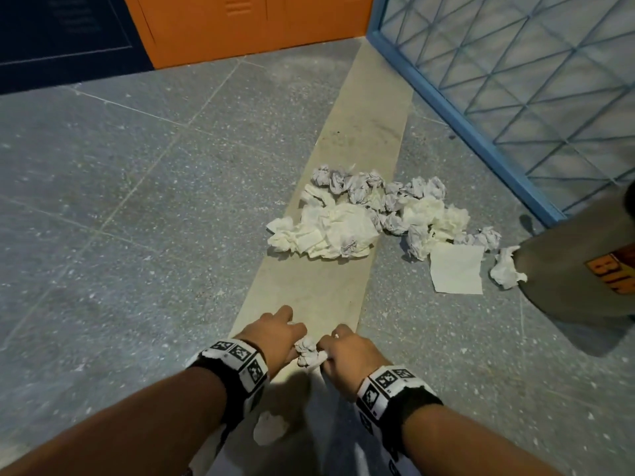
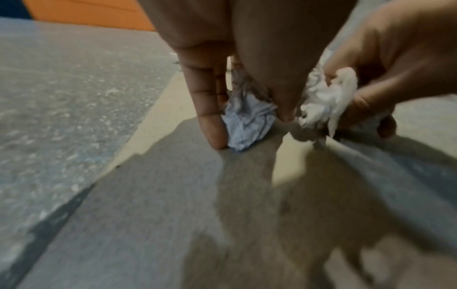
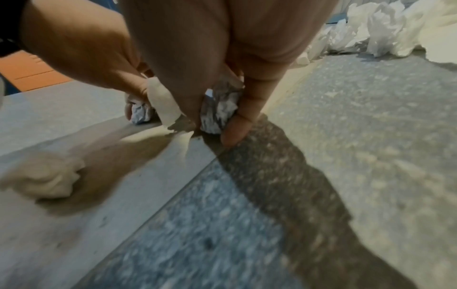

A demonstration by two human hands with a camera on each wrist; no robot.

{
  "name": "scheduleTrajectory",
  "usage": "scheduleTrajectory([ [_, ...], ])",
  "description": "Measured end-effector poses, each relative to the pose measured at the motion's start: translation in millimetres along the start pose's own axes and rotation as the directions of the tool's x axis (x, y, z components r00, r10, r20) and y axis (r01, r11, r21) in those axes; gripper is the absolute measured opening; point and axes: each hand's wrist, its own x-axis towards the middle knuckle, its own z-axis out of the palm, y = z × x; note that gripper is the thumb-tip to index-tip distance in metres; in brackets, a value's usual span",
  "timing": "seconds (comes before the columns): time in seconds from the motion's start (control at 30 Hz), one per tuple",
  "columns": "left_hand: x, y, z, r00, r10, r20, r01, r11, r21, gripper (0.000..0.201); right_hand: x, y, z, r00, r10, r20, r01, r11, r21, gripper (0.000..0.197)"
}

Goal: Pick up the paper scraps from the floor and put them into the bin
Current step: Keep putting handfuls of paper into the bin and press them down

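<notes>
Low over the beige floor strip, my two hands meet. My left hand pinches a crumpled bluish paper ball between thumb and fingers, touching the floor. Beside it, my right hand grips a printed paper ball together with a white tissue scrap. A big pile of crumpled paper scraps lies further ahead. The grey bin with an orange label stands at the right edge, only partly in view.
One loose white scrap lies on the floor under my forearms. A flat white sheet lies beside the bin. A blue mesh panel runs along the right. Orange lockers stand at the back.
</notes>
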Motion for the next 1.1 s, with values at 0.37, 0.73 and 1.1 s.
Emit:
scheduleTrajectory([
  [0.37, 7, 38, -156, 0.926, 0.136, -0.352, -0.183, 0.978, -0.102, 0.06, -80, 68, -176, 0.931, -0.251, -0.266, 0.23, 0.967, -0.108, 0.023],
  [0.73, 60, 297, -304, 0.663, 0.472, -0.581, -0.556, 0.83, 0.04, 0.037, -225, 286, -323, 0.694, 0.335, -0.637, -0.388, 0.92, 0.061, 0.012],
  [1.1, 160, 437, -276, 0.888, 0.381, -0.256, -0.299, 0.903, 0.308, 0.028, -191, 383, -281, 0.805, 0.415, -0.425, -0.474, 0.88, -0.038, 0.024],
])
